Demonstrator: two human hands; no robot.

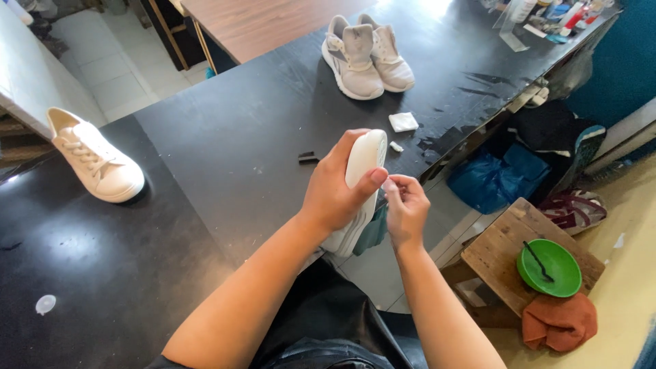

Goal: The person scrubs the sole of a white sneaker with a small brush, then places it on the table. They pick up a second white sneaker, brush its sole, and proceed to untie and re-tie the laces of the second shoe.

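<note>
My left hand [338, 188] grips a white sneaker [362, 164] held upright, sole facing right, over the front edge of the black table [225, 137]. Beside the sole, my right hand [405, 205] pinches a small white piece against the shoe's edge, near my left thumb. A small white block [403, 121] and a tiny white scrap [396, 146] lie on the table just beyond the shoe.
A pair of grey-white sneakers [365, 55] stands at the table's far side. Another white sneaker [96, 160] sits at the left. A wooden stool [499, 249] at the lower right holds a green bowl [549, 268] and an orange cloth [559, 321]. Blue bags [499, 179] lie under the table.
</note>
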